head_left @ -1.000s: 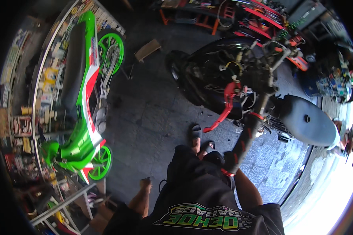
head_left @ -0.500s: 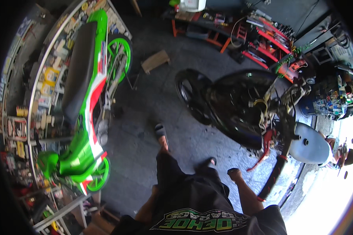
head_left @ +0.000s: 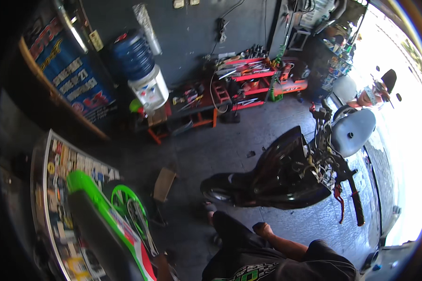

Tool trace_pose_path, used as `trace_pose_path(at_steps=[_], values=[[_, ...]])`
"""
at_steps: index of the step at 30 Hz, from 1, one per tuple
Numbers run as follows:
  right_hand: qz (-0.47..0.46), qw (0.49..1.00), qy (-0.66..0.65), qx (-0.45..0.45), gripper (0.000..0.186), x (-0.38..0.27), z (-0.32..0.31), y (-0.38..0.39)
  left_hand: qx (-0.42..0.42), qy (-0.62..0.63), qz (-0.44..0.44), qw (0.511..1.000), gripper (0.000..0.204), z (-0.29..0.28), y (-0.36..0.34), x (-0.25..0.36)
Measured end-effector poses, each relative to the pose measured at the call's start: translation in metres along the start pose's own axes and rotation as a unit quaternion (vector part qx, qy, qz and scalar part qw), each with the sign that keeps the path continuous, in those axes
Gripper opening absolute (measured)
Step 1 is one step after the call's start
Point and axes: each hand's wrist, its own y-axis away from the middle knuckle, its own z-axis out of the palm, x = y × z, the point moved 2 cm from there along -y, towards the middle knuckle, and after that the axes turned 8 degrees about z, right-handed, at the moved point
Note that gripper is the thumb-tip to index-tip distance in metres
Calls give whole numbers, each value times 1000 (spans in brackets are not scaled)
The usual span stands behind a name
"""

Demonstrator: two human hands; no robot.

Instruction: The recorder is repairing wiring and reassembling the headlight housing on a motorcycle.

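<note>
My right hand [head_left: 264, 229] hangs beside my dark shorts with its fingers curled. A dark patch shows at the fingers, but what they hold, if anything, is hidden. Ahead of that hand, and apart from it, stands a dark motorbike [head_left: 286, 175] with its front parts bare and a red lever [head_left: 338, 201] by its black handlebar grip [head_left: 357, 208]. My left hand [head_left: 162, 262] is low in view, next to the red and white side of a green motorbike [head_left: 122, 229]. Its fingers are dim and cannot be made out.
A small brown stool [head_left: 164, 185] stands on the floor ahead. At the far wall are a workbench [head_left: 197, 100] with tools, a water dispenser [head_left: 147, 89] and a red tool cart [head_left: 253, 72]. A glass display case [head_left: 44, 187] lines the left. A grey scooter [head_left: 354, 133] stands at the bright doorway.
My view has swung up and left, bringing the water dispenser and far wall into sight. I have moved forward, and the green motorbike now lies nearer my left side. My right hand stays curled.
</note>
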Motion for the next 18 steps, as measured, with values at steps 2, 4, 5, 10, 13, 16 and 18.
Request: trace_pose_path(at_steps=[2,4,5,10,13,16,18], values=[[60,994,7,-86,22,-19,8,-25,37,56,-121,990,37,-1,-95,49],[-51,985,84,-140,23,-75,-6,-75,1,-64,81,995,31,2,-164,63],[-159,951,176,-197,25,-103,-15,-101,-11,-53,85,995,33,3,-199,74],[-20,935,-348,69,31,-220,-126,-219,-105,-251,231,934,34,31,-262,197],[-17,972,-228,-47,26,-209,-137,-297,-103,-372,224,895,36,40,-309,241],[48,960,-272,-47,32,-240,-220,-358,-121,-288,217,925,33,71,-438,486],[140,932,-335,8,34,-256,-294,-374,-145,-238,216,936,31,89,-454,524]])
